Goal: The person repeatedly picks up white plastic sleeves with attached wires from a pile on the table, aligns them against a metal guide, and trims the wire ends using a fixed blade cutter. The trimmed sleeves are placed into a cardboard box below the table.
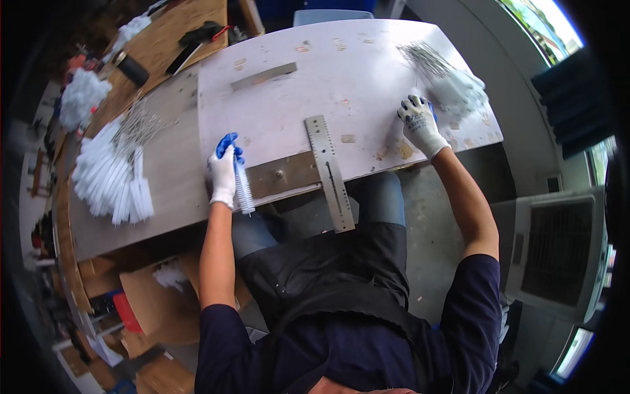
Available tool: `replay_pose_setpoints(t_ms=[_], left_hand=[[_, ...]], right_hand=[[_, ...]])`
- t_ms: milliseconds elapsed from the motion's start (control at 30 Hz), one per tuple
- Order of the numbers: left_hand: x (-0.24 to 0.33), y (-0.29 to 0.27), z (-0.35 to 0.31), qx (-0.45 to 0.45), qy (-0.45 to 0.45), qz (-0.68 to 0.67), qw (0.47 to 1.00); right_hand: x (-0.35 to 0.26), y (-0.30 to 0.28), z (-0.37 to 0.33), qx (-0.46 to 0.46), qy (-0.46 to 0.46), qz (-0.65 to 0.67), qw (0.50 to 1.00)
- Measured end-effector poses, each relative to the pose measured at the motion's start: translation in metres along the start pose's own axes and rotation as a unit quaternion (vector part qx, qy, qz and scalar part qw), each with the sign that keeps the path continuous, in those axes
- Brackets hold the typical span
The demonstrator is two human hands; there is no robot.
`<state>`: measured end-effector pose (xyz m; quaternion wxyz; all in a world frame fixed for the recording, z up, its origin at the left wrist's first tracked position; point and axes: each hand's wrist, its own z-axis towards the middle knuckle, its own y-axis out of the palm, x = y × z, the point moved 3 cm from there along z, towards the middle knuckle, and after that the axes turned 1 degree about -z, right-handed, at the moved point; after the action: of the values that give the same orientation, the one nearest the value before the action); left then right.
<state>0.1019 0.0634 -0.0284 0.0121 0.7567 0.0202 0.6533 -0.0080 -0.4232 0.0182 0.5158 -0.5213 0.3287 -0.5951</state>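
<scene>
My left hand (225, 167), in a white glove with blue palm and fingers, is closed around a white bristle brush (243, 190). The bristle end points down toward the table's front edge. My right hand (419, 121), gloved alike, lies at the right of the white tabletop with its fingers curled in; anything in them is hidden. Just beyond it is a pile of white brushes (459, 92) with thin wire stems (425, 58). Between my hands, a metal strip with holes (328, 171) juts over the front edge, lying across a flat metal plate (279, 177).
Another brush heap (115, 174) fans out on the left of the table (177, 203). A flat metal bar (264, 77) lies farther back. A dark bottle (131, 69) stands on the wooden surface at far left. Below are cardboard boxes (157, 302); a grey appliance (558, 253) stands right.
</scene>
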Motion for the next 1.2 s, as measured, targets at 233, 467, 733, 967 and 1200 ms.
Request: replay_pose_setpoints(t_ms=[233,467,733,967,1200], left_hand=[[-0.005,0.012,0.004,-0.016,0.018,-0.006,1.0],[0.002,0.005,0.004,0.031,0.002,-0.02,0.999],[0.017,0.038,0.018,0.018,-0.082,-0.287,0.954],[0.033,0.079,0.029,0.004,-0.037,-0.298,0.954],[0.026,0.087,0.042,-0.029,-0.099,-0.252,0.962]], right_hand=[[0.076,0.0,-0.036,-0.198,0.066,-0.134,0.969],[-0.01,-0.027,-0.003,0.116,0.051,0.101,0.987],[-0.243,-0.094,0.05,-0.042,0.016,0.515,0.856],[-0.259,-0.07,0.082,-0.128,0.103,0.5,0.85],[-0.254,-0.06,0.106,-0.176,0.101,0.537,0.819]])
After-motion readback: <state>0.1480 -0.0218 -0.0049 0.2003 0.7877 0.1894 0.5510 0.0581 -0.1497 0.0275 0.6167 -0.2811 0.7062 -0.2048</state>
